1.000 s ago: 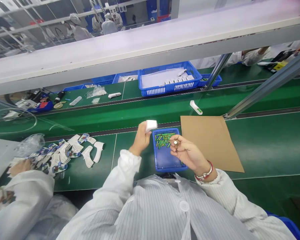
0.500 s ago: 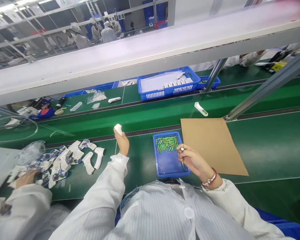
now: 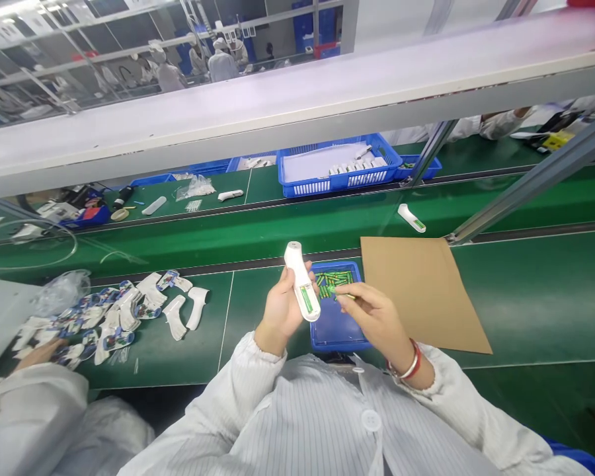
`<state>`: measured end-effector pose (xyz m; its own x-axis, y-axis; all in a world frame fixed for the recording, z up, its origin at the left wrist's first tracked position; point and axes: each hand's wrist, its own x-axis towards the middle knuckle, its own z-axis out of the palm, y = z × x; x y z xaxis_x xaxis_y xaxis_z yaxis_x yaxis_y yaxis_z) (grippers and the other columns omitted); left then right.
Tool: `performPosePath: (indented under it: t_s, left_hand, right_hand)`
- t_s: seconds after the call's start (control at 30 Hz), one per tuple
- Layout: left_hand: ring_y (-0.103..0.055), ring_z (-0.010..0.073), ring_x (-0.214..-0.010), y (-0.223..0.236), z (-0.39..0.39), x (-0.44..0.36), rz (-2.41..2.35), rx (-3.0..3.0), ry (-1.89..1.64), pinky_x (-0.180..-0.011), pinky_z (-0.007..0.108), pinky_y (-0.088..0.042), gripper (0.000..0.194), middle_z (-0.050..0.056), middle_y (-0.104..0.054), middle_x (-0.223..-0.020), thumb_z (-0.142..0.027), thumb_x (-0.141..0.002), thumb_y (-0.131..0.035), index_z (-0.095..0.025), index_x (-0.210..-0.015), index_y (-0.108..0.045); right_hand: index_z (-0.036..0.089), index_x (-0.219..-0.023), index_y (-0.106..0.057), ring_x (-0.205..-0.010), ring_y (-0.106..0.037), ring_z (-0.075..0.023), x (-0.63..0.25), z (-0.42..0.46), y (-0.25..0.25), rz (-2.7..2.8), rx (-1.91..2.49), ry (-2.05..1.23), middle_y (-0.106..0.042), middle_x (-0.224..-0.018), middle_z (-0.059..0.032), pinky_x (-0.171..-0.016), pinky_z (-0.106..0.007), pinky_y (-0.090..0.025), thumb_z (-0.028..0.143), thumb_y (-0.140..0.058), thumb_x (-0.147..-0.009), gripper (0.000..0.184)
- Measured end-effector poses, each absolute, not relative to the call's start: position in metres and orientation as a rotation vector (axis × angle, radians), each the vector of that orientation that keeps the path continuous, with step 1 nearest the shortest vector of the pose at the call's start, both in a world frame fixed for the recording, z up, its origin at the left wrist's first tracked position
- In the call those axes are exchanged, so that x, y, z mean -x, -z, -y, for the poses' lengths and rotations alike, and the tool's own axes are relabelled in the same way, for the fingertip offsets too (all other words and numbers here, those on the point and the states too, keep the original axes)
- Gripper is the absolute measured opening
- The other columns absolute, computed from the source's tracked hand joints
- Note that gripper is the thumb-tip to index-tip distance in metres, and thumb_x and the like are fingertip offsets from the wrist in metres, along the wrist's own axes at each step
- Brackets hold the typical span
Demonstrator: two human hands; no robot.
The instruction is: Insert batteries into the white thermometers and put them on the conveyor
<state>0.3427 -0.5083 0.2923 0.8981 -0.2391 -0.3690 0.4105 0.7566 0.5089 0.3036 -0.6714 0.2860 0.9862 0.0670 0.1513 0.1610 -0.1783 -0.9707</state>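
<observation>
My left hand [image 3: 280,311] is shut around a white handheld infrared thermometer [image 3: 301,281], whose back shows a green strip, probably batteries in an open compartment. My right hand [image 3: 377,324] pinches a slim green battery [image 3: 348,295] between thumb and fingers, close to the thermometer's lower half. Both hands are above the near edge of a blue plastic tray [image 3: 336,337]. A pile of green batteries [image 3: 333,284] lies in it, partly hidden behind the thermometer and my right fingers.
A brown cardboard sheet [image 3: 421,291] lies right of the tray. To the left, white thermometer shells [image 3: 186,317] and blister packs [image 3: 106,317] lie on the green belt, with a co-worker's hand [image 3: 39,354] beside them. A blue basket [image 3: 337,168] stands beyond a metal rail [image 3: 297,112].
My left hand has swung right from beside the tray, bringing the thermometer over the tray's edge with its long body showing. My right hand has moved up and left, with the battery.
</observation>
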Motion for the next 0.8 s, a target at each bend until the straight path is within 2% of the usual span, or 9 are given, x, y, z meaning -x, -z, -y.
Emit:
performPosePath:
  t_s: [0.13,0.2,0.27,0.4,0.5,0.63,0.7,0.8]
  left_hand:
    - [-0.057,0.0113,-0.074,-0.306,0.521,-0.331,-0.285,-0.659,0.325,-0.064,0.026,-0.049,0.03,0.006,-0.057,-0.104,-0.028,-0.09,-0.042,-0.022,-0.119,-0.046]
    - [-0.057,0.0114,-0.077,-0.309,0.523,-0.327,-0.258,-0.687,0.249,-0.066,0.027,-0.05,0.03,0.004,-0.055,-0.111,-0.026,-0.089,-0.045,-0.026,-0.119,-0.046]
    - [-0.057,0.0116,-0.079,-0.31,0.524,-0.324,-0.221,-0.72,0.185,-0.067,0.027,-0.05,0.031,0.002,-0.054,-0.114,-0.025,-0.087,-0.049,-0.03,-0.118,-0.046]
    - [-0.056,0.0121,-0.082,-0.308,0.525,-0.317,-0.155,-0.788,0.161,-0.07,0.027,-0.05,0.031,0.002,-0.056,-0.109,-0.03,-0.085,-0.053,-0.03,-0.115,-0.047]
    - [-0.056,0.0129,-0.081,-0.304,0.53,-0.313,-0.11,-0.793,0.227,-0.071,0.027,-0.05,0.03,0.004,-0.057,-0.102,-0.037,-0.084,-0.054,-0.026,-0.112,-0.048]
    - [-0.055,0.012,-0.081,-0.294,0.535,-0.313,-0.109,-0.766,0.258,-0.072,0.027,-0.049,0.03,0.003,-0.055,-0.105,-0.035,-0.082,-0.058,-0.026,-0.109,-0.05]
    - [-0.055,0.0112,-0.082,-0.285,0.536,-0.318,-0.137,-0.736,0.283,-0.074,0.026,-0.049,0.027,0.002,-0.055,-0.104,-0.034,-0.083,-0.057,-0.025,-0.108,-0.051]
    - [-0.057,0.0111,-0.079,-0.266,0.536,-0.329,-0.191,-0.679,0.349,-0.075,0.025,-0.048,0.024,0.003,-0.057,-0.091,-0.034,-0.086,-0.052,-0.02,-0.105,-0.053]
  right_hand:
    - [0.023,-0.111,-0.062,-0.095,-0.059,-0.0154,-0.295,0.669,-0.305,0.616,2.012,0.242,-0.062,-0.104,-0.0064,-0.081,-0.03,-0.052,0.016,-0.045,-0.088,0.029]
    - [0.022,-0.119,-0.057,-0.097,-0.058,-0.0159,-0.292,0.67,-0.308,0.728,2.08,0.224,-0.06,-0.108,-0.0084,-0.08,-0.031,-0.053,0.01,-0.037,-0.088,0.038]
    - [0.021,-0.119,-0.056,-0.09,-0.059,-0.0149,-0.292,0.672,-0.308,0.776,2.095,0.204,-0.059,-0.104,-0.009,-0.075,-0.029,-0.054,0.006,-0.033,-0.087,0.042]
    - [0.024,-0.107,-0.063,-0.071,-0.056,-0.0111,-0.299,0.672,-0.3,0.732,1.939,0.133,-0.057,-0.087,-0.0037,-0.065,-0.026,-0.052,0.017,-0.047,-0.088,0.027]
    - [0.023,-0.09,-0.066,-0.066,-0.054,-0.011,-0.309,0.67,-0.289,0.547,1.727,-0.035,-0.054,-0.075,0.0005,-0.062,-0.027,-0.05,0.03,-0.066,-0.076,0.016]
    - [0.02,-0.072,-0.05,-0.06,-0.052,-0.0094,-0.32,0.666,-0.272,0.225,1.394,-0.234,-0.051,-0.069,0.0039,-0.058,-0.025,-0.048,0.035,-0.078,-0.06,0.034]
    - [0.02,-0.068,-0.044,-0.058,-0.051,-0.0083,-0.325,0.664,-0.263,0.135,1.34,-0.25,-0.052,-0.072,0.0036,-0.054,-0.023,-0.046,0.036,-0.077,-0.06,0.038]
    - [0.021,-0.068,-0.04,-0.052,-0.048,-0.0075,-0.333,0.659,-0.246,0.035,1.355,-0.25,-0.052,-0.068,0.0042,-0.046,-0.02,-0.04,0.042,-0.07,-0.067,0.037]
